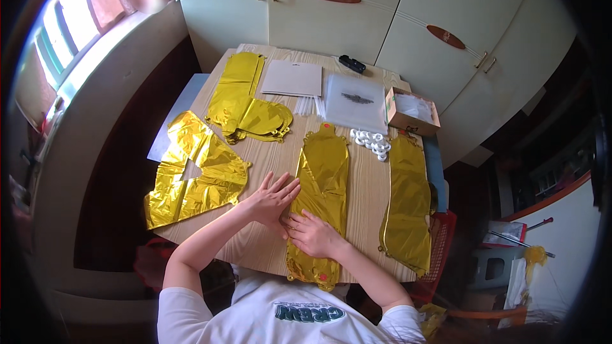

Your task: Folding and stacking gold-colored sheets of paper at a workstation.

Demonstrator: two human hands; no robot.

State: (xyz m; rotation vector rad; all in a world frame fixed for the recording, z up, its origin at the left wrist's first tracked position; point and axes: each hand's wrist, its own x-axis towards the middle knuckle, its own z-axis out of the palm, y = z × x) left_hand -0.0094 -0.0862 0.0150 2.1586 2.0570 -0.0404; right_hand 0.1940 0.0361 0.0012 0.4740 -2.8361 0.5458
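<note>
1. Gold foil strip [324, 169]: centre of the frame, running lengthwise down the wooden table [370, 216] to its lower edge, likely put there so both hands reached it easily.
2. Left hand [271, 202]: unclenched, fingers spread, at the strip's left edge; looked like steadying.
3. Right hand [313, 234]: laid flat across the strip's lower half, fingers pointing left, apparently pressing the thin foil smooth. From where I stood, couldn't tell if its thumb pinched anything.
4. Foil sheet with a hole [223, 197], left of frame: spread out, creased, apart from the strip, maybe to keep the two from mixing.
5. Folded foil pile [237, 83], upper left: overlapping pieces, presumably stacked to save room.
6. Second strip [408, 204], right side: lay lengthwise, clear of the forearm.
7. White rolls [373, 142], clear plastic sleeves [350, 105], open box [403, 122]: grouped upper right, seemingly for easy reach.
</note>
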